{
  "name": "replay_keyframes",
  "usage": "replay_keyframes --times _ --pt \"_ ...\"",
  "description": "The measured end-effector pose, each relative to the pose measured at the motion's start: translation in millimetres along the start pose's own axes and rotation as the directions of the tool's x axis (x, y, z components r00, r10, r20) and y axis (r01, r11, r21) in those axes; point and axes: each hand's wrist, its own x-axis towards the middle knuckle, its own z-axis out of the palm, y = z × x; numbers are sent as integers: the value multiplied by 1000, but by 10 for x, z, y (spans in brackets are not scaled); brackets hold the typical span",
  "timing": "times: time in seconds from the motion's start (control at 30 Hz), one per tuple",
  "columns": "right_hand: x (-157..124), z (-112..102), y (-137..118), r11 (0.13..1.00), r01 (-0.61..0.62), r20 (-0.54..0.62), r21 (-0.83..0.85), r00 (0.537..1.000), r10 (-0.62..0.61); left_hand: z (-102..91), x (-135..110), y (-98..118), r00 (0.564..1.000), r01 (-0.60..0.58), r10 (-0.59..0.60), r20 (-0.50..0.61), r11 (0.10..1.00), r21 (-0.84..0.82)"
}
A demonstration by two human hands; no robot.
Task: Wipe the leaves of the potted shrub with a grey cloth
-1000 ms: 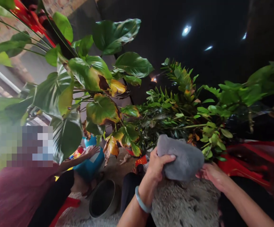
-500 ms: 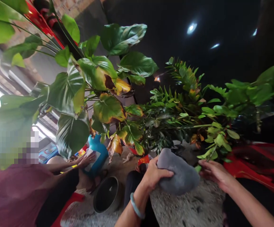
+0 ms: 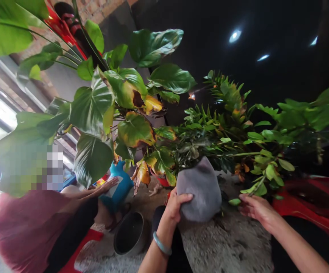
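Note:
My left hand (image 3: 173, 207), with a pale bangle on its wrist, grips the left side of a soft grey cloth (image 3: 200, 195). The thumb lies across the near face of the cloth, and the other fingers are hidden behind it. To the right, my right hand (image 3: 258, 210) pinches the end of a leafy stem (image 3: 257, 186) between thumb and fingers. Small green leaves (image 3: 270, 171) spread above that hand, and one leaf (image 3: 234, 202) sticks out left of the fingertips. A gap separates cloth and stem.
Broad-leaved foliage (image 3: 136, 129), partly yellow and brown, hangs at the upper left. A dark round pot (image 3: 130, 234) stands on the rough ground. Another person in a pink top (image 3: 25, 227) sits at the left, a hand on a blue container (image 3: 121, 189). Red plastic (image 3: 309, 204) lies at right.
My left hand has moved the grey cloth to the left and slightly up, away from my right hand. The right hand still pinches the stem. The view has shifted slightly.

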Motion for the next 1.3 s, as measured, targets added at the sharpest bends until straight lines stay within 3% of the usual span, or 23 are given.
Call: replay_keyframes --times 0.07,0.13,0.2,0.3,0.4,0.57,0.63,0.7,0.77,0.87,0.93,1.0,1.07,1.13,1.2,1.3 --pt "12 -19 3 1000 -2 2 5 1000 2 -108 -110 14 995 7 -9 95 1000 17" --pt "17 -26 2 1000 -4 4 0 1000 4 -182 -139 166 995 -66 69 73 997 -47" --pt "15 -14 -1 1000 -4 -4 -6 1000 4 -206 -76 383 980 -189 174 -96 965 -180" --pt "9 23 -2 1000 -2 -29 -2 1000 2 -166 105 616 884 -358 218 -413 884 -301" --pt "7 44 -1 1000 -1 -36 0 999 1 -130 209 526 836 -319 149 -528 915 -247" --pt "3 4 -4 1000 2 -42 -7 999 -2 -310 -67 -93 873 -8 -22 -488 998 -60" --pt "1 -17 -5 1000 3 -43 -15 999 -4 -419 -251 -189 904 73 -91 -417 996 -58" --pt "1 -28 -3 1000 6 -37 -23 999 -7 -487 -383 -80 925 46 -79 -373 994 -96" --pt "6 -28 1 1000 8 -22 -28 1000 -9 -488 -415 193 924 -93 31 -380 985 -147" --pt "20 -6 14 1000 10 -18 -29 1000 -10 -365 -260 637 849 -374 254 -463 908 -189" --pt "25 19 25 999 8 -25 -31 1000 -9 -252 -89 765 807 -454 311 -502 871 -190" --pt "21 39 32 999 10 -25 -33 1000 -11 -171 46 681 820 -403 266 -507 897 -182" --pt "10 44 33 999 12 -27 -35 1000 -12 -168 78 429 871 -254 153 -466 953 -162" --pt "-4 27 28 999 16 -26 -33 1000 -17 -254 -2 135 920 -91 29 -391 986 -142" --pt "-14 -7 21 999 19 -18 -34 1000 -20 -392 -141 -47 942 30 -88 -324 983 -179" --pt "-18 -55 13 999 23 -14 -43 1000 -24 -540 -280 58 942 -22 -71 -328 962 -272"
